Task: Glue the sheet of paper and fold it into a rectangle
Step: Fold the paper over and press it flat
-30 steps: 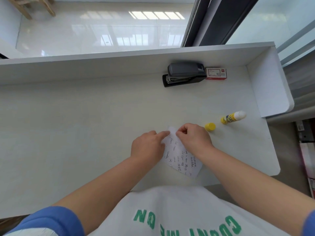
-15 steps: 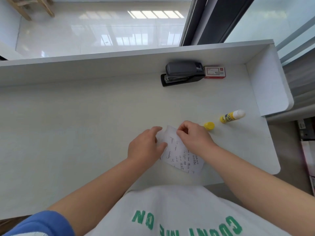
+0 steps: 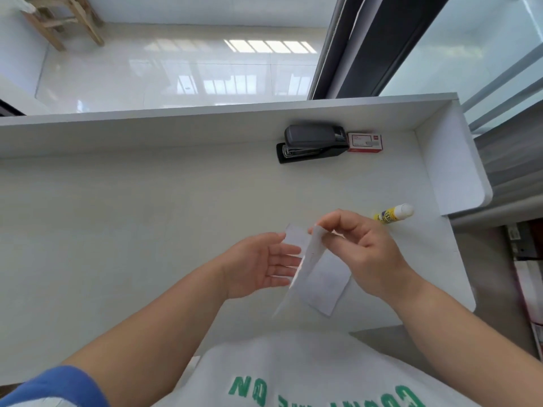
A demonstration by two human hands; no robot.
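Two hands | right hand (image 3: 365,254) grip pinches paper (image 3: 318,274) | left hand (image 3: 258,264) grip wide

I can't read the sheet of paper (image 3: 323,277): motion blur smears its lifted flap, and my right hand (image 3: 367,254) hides its far right corner. That hand also covers the near end of the glue stick (image 3: 393,213) and anything just beside it. Print on the staple box (image 3: 365,142) is too small for me to read; my shirt lettering (image 3: 323,392) is cut off by the near edge.

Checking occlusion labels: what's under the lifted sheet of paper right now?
The sheet of paper is held up by the right hand. Below it only bare white desk shows; the left hand is open beside it. The desk directly beneath the sheet is covered.
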